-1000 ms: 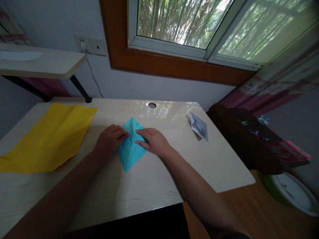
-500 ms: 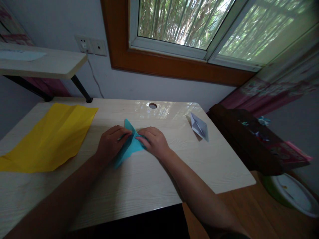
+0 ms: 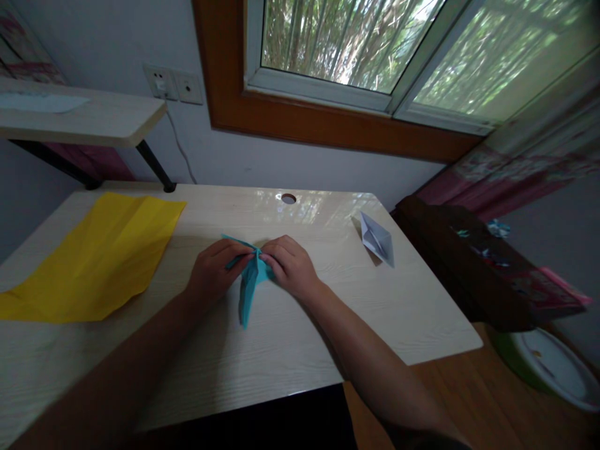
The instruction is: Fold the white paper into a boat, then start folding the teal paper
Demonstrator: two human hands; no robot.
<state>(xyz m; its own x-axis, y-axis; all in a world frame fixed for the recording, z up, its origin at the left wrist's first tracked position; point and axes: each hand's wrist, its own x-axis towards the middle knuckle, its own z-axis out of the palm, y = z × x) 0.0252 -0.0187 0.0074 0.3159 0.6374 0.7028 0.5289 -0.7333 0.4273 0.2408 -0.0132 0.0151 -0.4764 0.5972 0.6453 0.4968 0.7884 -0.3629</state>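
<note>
A folded light-blue paper [image 3: 247, 289] is held up on edge over the middle of the pale wooden table [image 3: 290, 337], its point hanging toward me. My left hand [image 3: 214, 270] pinches its left side near the top. My right hand [image 3: 291, 267] pinches its right side, fingertips meeting the left hand's at the fold. A creased yellow sheet [image 3: 94, 253] lies flat to the left of my left hand. A small white folded paper shape [image 3: 376, 238] sits on the table to the right of my right hand.
A cable hole [image 3: 288, 198] is in the table near the far edge. A side shelf [image 3: 79, 119] stands at the back left under wall sockets [image 3: 173, 84]. A dark low cabinet [image 3: 473, 262] and a green-rimmed basin [image 3: 548, 365] are right of the table.
The blue paper lay flat as a kite shape under both hands; it has since been lifted and folded together along its middle, and my fingertips have come closer.
</note>
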